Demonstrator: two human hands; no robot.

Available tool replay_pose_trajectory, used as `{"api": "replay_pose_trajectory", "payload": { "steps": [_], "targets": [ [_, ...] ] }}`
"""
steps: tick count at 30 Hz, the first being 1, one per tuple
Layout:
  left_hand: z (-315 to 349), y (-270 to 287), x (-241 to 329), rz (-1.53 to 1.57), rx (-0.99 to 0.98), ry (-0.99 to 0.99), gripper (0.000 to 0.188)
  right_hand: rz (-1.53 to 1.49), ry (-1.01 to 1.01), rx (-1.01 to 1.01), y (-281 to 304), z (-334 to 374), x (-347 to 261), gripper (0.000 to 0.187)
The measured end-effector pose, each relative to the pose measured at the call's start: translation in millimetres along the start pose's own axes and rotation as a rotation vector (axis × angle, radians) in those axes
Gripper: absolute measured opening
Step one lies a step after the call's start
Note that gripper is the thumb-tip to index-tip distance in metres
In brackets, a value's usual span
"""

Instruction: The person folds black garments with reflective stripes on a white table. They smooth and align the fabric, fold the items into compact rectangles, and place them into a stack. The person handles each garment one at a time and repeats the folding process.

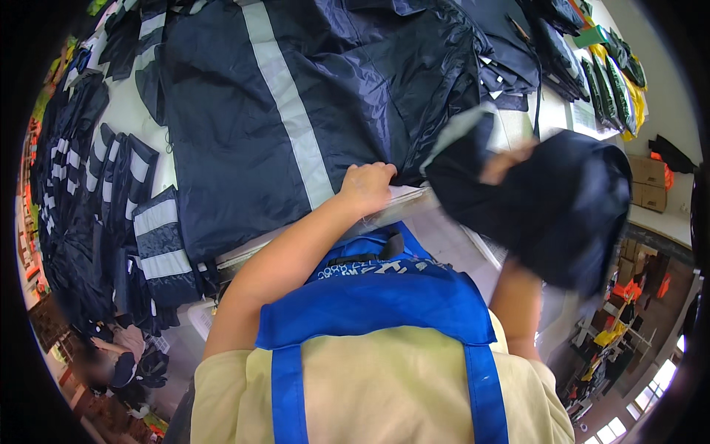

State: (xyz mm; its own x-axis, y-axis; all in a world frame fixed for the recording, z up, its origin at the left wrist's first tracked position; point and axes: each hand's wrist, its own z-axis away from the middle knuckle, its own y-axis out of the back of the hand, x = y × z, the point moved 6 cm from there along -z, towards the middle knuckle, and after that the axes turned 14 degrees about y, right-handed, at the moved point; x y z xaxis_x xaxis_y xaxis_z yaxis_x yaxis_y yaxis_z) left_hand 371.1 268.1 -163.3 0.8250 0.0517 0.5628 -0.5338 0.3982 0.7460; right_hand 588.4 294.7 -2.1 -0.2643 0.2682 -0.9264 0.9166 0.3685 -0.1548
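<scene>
A large navy garment [222, 133] with a grey reflective stripe lies spread over the table in front of me. At its near edge my left hand [367, 189] has its fingers curled down onto the cloth. Off the table's edge to the right, a dark piece of cloth [562, 200] with a pale band at one end hangs in the air, smeared by motion. My right hand [506, 161] shows blurred among its folds and holds it up; the cloth hides the wrist. Whether this piece joins the large garment, I cannot tell.
Dark garment pieces with reflective bands [155, 222] hang along the table's left side. Folded dark clothes and bagged packs [603, 89] are piled at the far right. Cardboard boxes [646, 181] stand beyond. Another person [115, 366] is at the lower left.
</scene>
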Motion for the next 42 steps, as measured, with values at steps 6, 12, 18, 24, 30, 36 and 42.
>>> {"api": "replay_pose_trajectory", "payload": {
  "steps": [6, 12, 18, 24, 30, 36, 42],
  "targets": [
    [12.4, -25.6, -9.1, 0.566, -0.375, 0.559, 0.066, 0.422, 0.024, -0.658, -116.1, -95.7, 43.6, 0.065],
    [11.4, -5.8, -7.1, 0.737, -0.298, 0.505, 0.062, 1.468, 0.180, -0.631, 44.9, -145.1, 105.5, 0.053],
    [25.4, -5.9, -13.9, 0.834, -0.169, 0.392, 0.044, 1.276, 0.047, -0.958, 65.5, -209.7, 147.4, 0.024],
    [97.0, 56.5, -16.3, 0.773, -0.094, 0.239, 0.041, 1.807, 0.061, -0.697, 69.9, -192.7, 195.4, 0.028],
    [208.5, 151.7, -169.5, 0.206, 0.960, 0.923, 0.046, 1.017, 0.467, -0.486, -52.0, -86.0, 141.3, 0.045],
    [184.8, 135.3, -245.4, 0.911, 0.485, 1.051, 0.044, 1.179, 0.211, -0.678, -98.5, -3.6, 156.7, 0.052],
    [202.2, 154.9, -232.5, 1.598, 0.645, 0.704, 0.035, 1.076, 0.126, -0.553, -98.7, 3.5, 146.5, 0.056]
  ]
}}
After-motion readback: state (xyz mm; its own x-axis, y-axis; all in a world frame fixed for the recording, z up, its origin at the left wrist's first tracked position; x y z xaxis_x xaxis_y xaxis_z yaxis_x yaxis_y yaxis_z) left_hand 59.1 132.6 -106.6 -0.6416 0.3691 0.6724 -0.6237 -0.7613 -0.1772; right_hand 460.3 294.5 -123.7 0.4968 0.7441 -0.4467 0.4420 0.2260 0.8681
